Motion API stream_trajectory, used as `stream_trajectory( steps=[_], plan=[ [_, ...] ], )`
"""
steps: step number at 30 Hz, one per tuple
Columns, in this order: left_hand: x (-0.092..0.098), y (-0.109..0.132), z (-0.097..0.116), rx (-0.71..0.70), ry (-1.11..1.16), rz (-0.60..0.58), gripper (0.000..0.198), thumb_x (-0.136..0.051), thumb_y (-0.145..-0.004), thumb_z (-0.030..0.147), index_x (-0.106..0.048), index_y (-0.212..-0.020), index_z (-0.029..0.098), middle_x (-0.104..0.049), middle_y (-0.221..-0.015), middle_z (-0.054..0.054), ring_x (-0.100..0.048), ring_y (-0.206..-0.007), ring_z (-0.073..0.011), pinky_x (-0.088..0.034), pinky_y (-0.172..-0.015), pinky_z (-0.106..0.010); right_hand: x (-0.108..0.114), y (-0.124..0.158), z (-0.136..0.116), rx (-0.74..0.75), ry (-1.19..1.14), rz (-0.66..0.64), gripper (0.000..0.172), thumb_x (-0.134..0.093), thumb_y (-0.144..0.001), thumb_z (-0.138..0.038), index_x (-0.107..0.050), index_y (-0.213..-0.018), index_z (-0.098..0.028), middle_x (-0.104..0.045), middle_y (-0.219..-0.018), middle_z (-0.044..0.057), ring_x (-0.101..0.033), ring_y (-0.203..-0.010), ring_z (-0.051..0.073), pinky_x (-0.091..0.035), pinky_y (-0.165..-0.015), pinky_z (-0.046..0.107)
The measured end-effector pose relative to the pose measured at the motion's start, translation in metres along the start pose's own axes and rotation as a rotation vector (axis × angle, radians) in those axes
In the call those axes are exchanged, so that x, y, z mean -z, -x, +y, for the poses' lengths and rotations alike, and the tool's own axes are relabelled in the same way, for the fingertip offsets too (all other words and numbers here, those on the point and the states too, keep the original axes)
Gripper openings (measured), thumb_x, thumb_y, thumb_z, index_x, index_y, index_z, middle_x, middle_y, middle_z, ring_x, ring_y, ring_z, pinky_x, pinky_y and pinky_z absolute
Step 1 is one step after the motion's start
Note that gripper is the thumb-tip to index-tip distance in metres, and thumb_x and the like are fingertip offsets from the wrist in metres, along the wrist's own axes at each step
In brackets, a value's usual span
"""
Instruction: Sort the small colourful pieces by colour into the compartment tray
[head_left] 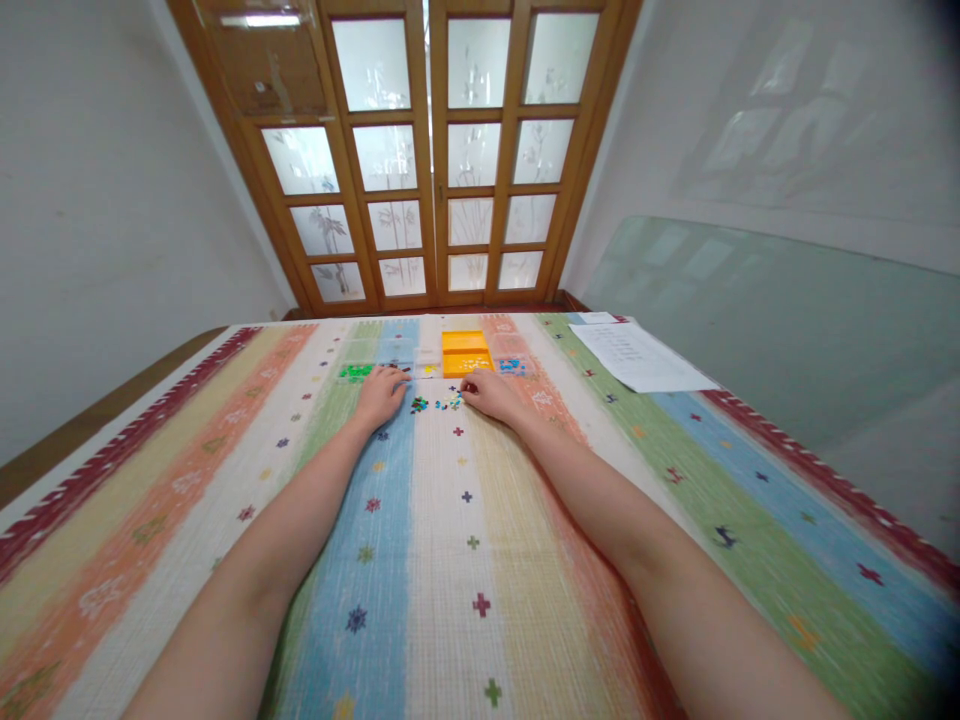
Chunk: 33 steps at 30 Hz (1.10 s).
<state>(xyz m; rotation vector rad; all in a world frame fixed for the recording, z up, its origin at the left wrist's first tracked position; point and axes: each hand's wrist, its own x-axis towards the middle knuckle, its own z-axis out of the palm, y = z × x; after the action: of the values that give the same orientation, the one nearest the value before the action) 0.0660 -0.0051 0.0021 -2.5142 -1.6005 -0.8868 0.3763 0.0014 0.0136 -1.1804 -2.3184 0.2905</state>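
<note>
Both my arms reach far out over a striped cloth point(450, 560). My left hand point(381, 393) lies palm down with its fingers curled, beside a small pile of mixed coloured beads point(435, 403). My right hand point(486, 391) rests just right of that pile, fingertips pinched at its edge; what they hold is too small to see. A heap of green beads point(355, 371) lies past my left hand. Beyond the pile stands an orange tray point(465, 353), with blue beads point(511, 366) to its right.
A white sheet of paper point(637, 355) lies on the cloth at the far right. A glass panel point(787, 330) leans on the right wall. Wooden doors with frosted panes point(435, 150) stand behind the table. A wooden edge shows at the left.
</note>
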Motion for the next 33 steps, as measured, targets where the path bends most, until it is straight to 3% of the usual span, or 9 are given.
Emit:
stream_trajectory(
  steps=[7,16,20,27,33],
  plan=[
    [0.005,0.0,0.007,0.004,0.032,-0.029,0.029,-0.054,-0.099,0.026,-0.08,-0.112,0.022,-0.076,-0.121,-0.01,-0.06,-0.119,-0.0304,-0.046,-0.111,-0.051,-0.005,-0.003,0.002,-0.098,-0.058,0.1,0.014,-0.061,-0.09,-0.017,-0.074,-0.089,-0.018,-0.075,-0.094,0.007,-0.063,-0.084,0.02,-0.046,-0.077,0.028],
    [0.003,0.001,0.008,-0.04,0.035,-0.057,0.03,-0.052,-0.099,0.027,-0.079,-0.11,0.022,-0.077,-0.116,-0.01,-0.063,-0.116,-0.029,-0.047,-0.109,-0.049,0.022,-0.006,0.041,-0.305,-0.177,0.618,0.019,-0.051,-0.09,-0.022,-0.069,-0.095,-0.019,-0.074,-0.099,0.008,-0.065,-0.09,0.023,-0.05,-0.084,0.033],
    [0.003,0.001,0.009,-0.064,0.035,-0.092,0.03,-0.052,-0.099,0.029,-0.079,-0.11,0.023,-0.077,-0.116,-0.009,-0.063,-0.115,-0.0278,-0.047,-0.11,-0.048,0.031,-0.004,0.064,-0.387,-0.191,0.703,0.021,-0.051,-0.09,-0.026,-0.07,-0.094,-0.018,-0.075,-0.1,0.013,-0.064,-0.092,0.026,-0.052,-0.087,0.038],
    [0.005,0.0,0.013,-0.064,0.078,-0.119,0.027,-0.055,-0.098,0.03,-0.08,-0.106,0.025,-0.077,-0.113,-0.009,-0.064,-0.113,-0.028,-0.046,-0.11,-0.047,0.026,-0.002,0.077,-0.424,-0.142,0.701,0.026,-0.05,-0.089,-0.024,-0.074,-0.096,-0.017,-0.075,-0.102,0.015,-0.064,-0.096,0.029,-0.052,-0.094,0.043],
    [0.005,0.0,0.03,-0.134,0.066,-0.145,0.029,-0.052,-0.101,0.031,-0.08,-0.109,0.024,-0.076,-0.117,-0.009,-0.062,-0.115,-0.0286,-0.045,-0.111,-0.049,0.011,-0.005,0.05,-0.248,-0.096,0.428,0.025,-0.054,-0.09,-0.02,-0.076,-0.102,-0.02,-0.078,-0.104,0.007,-0.067,-0.095,0.024,-0.052,-0.091,0.036]
  ],
)
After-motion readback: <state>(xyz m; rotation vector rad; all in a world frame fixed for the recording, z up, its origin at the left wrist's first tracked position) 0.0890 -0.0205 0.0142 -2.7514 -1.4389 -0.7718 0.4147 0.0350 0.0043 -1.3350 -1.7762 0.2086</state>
